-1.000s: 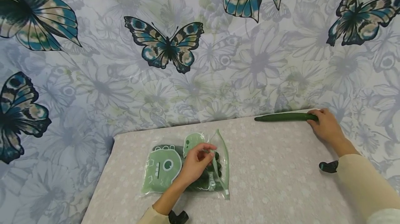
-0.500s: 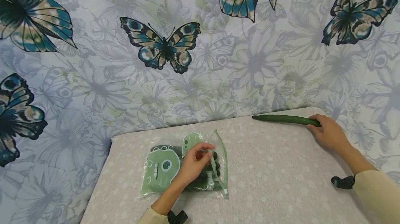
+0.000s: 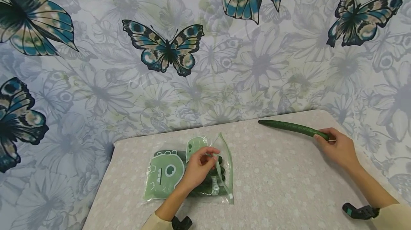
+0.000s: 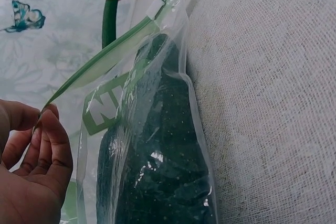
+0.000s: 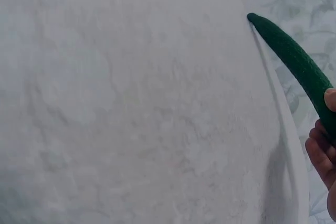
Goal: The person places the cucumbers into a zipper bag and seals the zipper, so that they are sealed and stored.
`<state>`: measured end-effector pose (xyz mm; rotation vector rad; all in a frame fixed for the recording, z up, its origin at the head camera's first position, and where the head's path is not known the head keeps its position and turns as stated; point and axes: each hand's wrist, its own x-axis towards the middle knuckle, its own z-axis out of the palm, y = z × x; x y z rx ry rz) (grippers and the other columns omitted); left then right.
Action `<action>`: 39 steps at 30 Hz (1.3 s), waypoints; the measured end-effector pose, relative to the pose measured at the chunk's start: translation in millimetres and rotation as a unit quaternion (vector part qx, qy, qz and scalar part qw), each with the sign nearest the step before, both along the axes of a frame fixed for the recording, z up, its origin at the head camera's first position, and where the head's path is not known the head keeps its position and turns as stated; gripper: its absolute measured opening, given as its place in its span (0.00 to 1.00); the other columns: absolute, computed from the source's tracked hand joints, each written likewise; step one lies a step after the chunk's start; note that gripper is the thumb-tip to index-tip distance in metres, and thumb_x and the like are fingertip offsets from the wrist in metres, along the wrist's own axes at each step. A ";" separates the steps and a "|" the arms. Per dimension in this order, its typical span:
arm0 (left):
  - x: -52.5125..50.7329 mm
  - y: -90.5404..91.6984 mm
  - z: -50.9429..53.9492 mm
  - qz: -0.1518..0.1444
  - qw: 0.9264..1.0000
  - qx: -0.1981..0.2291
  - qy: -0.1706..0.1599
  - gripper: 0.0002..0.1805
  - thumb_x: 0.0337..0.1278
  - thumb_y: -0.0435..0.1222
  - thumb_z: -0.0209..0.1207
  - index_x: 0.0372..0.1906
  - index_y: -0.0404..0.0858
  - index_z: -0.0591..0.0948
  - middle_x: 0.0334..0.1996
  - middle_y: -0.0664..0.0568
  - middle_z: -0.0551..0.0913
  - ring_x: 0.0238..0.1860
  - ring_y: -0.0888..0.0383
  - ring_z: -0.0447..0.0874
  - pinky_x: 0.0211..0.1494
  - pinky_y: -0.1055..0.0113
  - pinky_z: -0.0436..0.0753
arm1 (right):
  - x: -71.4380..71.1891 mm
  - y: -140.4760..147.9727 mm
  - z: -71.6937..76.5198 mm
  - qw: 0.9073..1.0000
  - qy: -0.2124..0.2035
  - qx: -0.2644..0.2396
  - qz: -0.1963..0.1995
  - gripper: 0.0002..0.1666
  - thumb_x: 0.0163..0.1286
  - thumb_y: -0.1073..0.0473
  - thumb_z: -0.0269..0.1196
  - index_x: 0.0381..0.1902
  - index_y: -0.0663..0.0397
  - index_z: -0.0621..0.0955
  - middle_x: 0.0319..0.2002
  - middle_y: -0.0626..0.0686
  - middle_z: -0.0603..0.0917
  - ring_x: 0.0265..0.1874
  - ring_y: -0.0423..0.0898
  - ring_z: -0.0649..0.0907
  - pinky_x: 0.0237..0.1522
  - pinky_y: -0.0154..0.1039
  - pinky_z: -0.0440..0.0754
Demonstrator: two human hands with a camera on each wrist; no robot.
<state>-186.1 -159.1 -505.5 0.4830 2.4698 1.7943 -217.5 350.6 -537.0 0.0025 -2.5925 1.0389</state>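
Note:
My left hand (image 3: 199,169) pinches the green zip edge of a clear zip bag (image 3: 163,178) printed with green cartoon monsters. In the left wrist view, finger and thumb grip that strip, and the bag's mouth stands partly apart. Several dark green cucumbers (image 4: 163,145) lie inside the bag. Over at the right, my right hand (image 3: 340,148) grips one end of a long, slightly curved cucumber (image 3: 289,126). Its free end points left, toward the back edge of the table. In the right wrist view only fingertips (image 5: 321,156) and part of the thumb show around the cucumber.
A pale floral cloth covers the table (image 3: 273,173). Behind it hangs a backdrop (image 3: 224,80) with large butterflies. Dark wrist devices (image 3: 359,211) show near both sleeves.
My right hand has moved toward me with the cucumber, whose held end has swung nearer so that it lies more slanted. The left hand stays on the bag's edge. The head view has shifted slightly.

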 end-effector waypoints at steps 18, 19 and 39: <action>1.1 1.9 2.4 -0.008 1.000 0.004 0.018 0.13 0.77 0.34 0.63 0.59 0.34 0.85 0.48 0.36 0.81 0.32 0.64 0.84 0.37 0.67 0.86 | 37.1 -32.3 20.6 0.981 -0.070 -0.170 0.063 0.22 0.79 0.51 0.68 0.59 0.62 0.85 0.36 0.32 0.91 0.36 0.31 0.91 0.39 0.24 0.86; 1.1 1.9 2.4 -0.009 1.000 0.004 0.018 0.13 0.77 0.34 0.63 0.59 0.34 0.85 0.48 0.36 0.81 0.32 0.64 0.84 0.37 0.67 0.86 | 38.9 -34.4 20.5 0.979 -0.072 -0.179 0.071 0.21 0.79 0.52 0.68 0.59 0.63 0.85 0.36 0.32 0.91 0.36 0.32 0.92 0.40 0.24 0.86; 1.9 2.9 3.9 -0.009 1.000 -0.010 0.014 0.12 0.78 0.35 0.63 0.59 0.39 0.86 0.48 0.37 0.81 0.32 0.58 0.85 0.38 0.65 0.86 | 40.6 -111.1 10.6 0.941 -0.125 -0.252 0.188 0.21 0.79 0.57 0.68 0.59 0.70 0.84 0.44 0.40 0.90 0.43 0.41 0.93 0.48 0.36 0.92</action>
